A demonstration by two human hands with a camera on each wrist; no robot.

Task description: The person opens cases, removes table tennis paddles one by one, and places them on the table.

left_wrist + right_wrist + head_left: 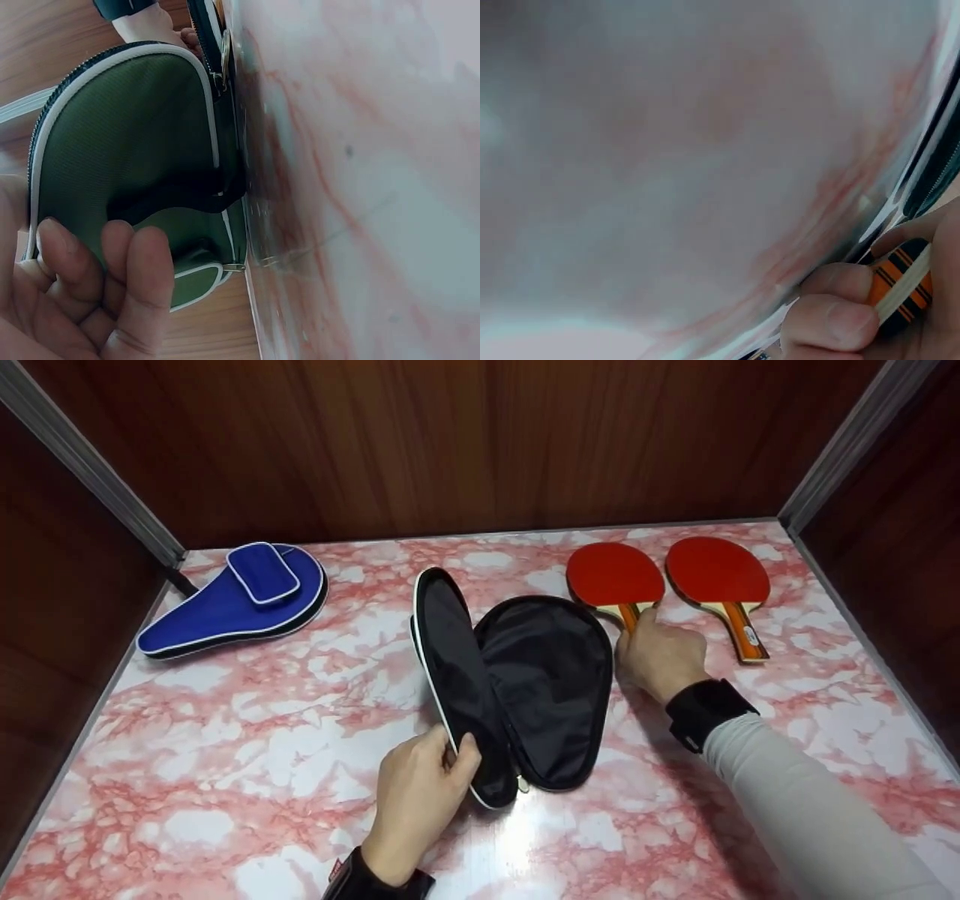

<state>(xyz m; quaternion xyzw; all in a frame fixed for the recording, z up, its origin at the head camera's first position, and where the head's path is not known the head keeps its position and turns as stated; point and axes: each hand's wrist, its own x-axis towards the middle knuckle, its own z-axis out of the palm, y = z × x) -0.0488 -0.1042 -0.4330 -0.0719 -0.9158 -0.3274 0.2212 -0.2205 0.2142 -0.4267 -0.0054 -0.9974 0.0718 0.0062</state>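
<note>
A paddle case (551,690) lies unzipped in the middle of the table, its black lining showing. My left hand (420,791) pinches the edge of the raised flap (450,660) near its narrow end, with the thumb on the inside. From the left wrist view, the flap's outer side (127,127) is green with white piping and a black strap. To the right of the case, my right hand (664,656) grips the handle of a red table tennis paddle (615,574). That orange-and-black striped handle (907,289) shows between the curled fingers in the right wrist view.
A second red paddle (716,570) lies right of the gripped one. At the back left is a blue paddle case (202,615) with a small pocket. Dark wood panels (480,450) wall the red-and-white marbled table (225,750) at the back and sides.
</note>
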